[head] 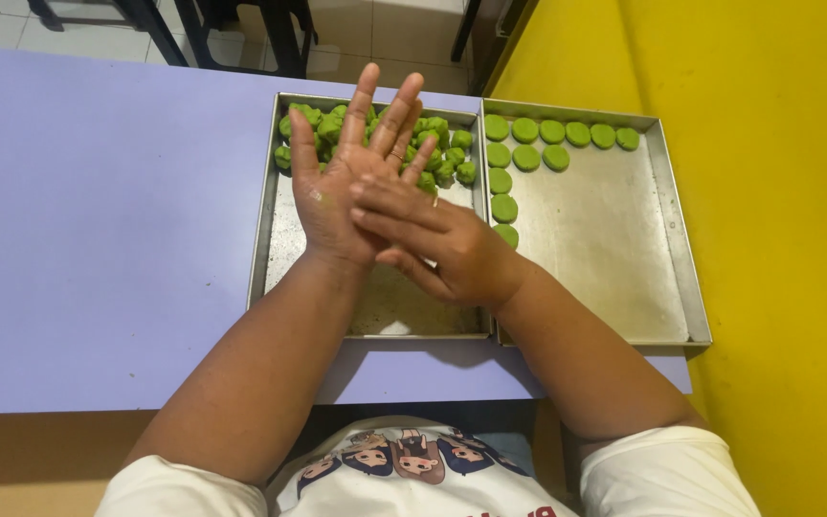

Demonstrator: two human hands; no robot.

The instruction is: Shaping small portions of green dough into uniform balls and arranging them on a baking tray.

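While the left hand (342,191) lies spread palm-up, the right hand (442,244) presses flat across it (contents hidden), dough balls (433,144) just beyond the fingertips

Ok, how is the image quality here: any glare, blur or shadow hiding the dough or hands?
Head view: even lighting, sharp focus; left hand and right hand crisp, no motion blur; soft sheen on the right tray; faint shadow under the forearms; green dough pieces clearly visible.
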